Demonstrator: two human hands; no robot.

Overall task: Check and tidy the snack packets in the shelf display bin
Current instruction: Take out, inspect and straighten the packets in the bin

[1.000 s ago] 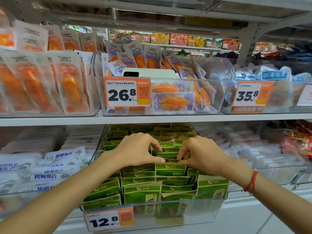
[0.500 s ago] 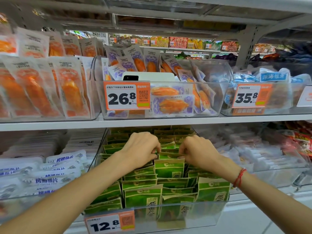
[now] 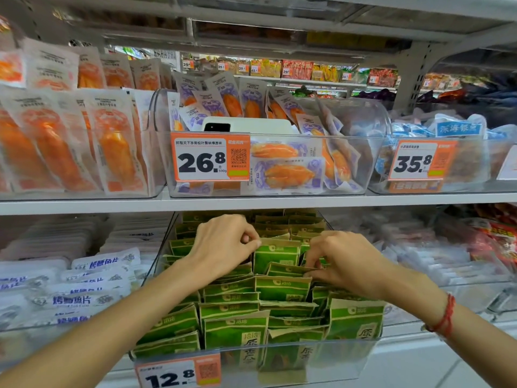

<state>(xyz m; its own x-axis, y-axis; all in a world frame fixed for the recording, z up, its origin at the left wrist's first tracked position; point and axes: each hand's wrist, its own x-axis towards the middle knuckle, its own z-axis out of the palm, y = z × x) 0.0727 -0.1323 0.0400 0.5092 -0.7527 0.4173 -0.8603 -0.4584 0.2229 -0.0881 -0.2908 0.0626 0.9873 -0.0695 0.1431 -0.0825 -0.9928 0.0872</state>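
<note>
A clear plastic display bin [image 3: 321, 359] on the lower shelf holds several rows of green and tan snack packets [image 3: 237, 329]. My left hand [image 3: 223, 242] pinches the top left corner of one raised green packet [image 3: 275, 254] in the middle row. My right hand [image 3: 341, 260] has its fingers curled into the packets just right of it, pinching the top edge of a packet [image 3: 288, 270]. A red string bracelet [image 3: 446, 317] circles my right wrist. An orange price tag [image 3: 179, 373] reading 12.8 hangs on the bin's front.
The upper shelf edge [image 3: 251, 204] runs just above my hands. It carries a clear bin of purple packets [image 3: 279, 175] tagged 26.8, orange packets [image 3: 70, 144] to the left and a bin tagged 35.8 [image 3: 416, 163] to the right. White packets [image 3: 84, 278] fill the lower left bin.
Both hands have moved deeper into the bin toward the back rows. My left hand has lifted one green packet higher, and my right hand has shifted to the packets beside it.
</note>
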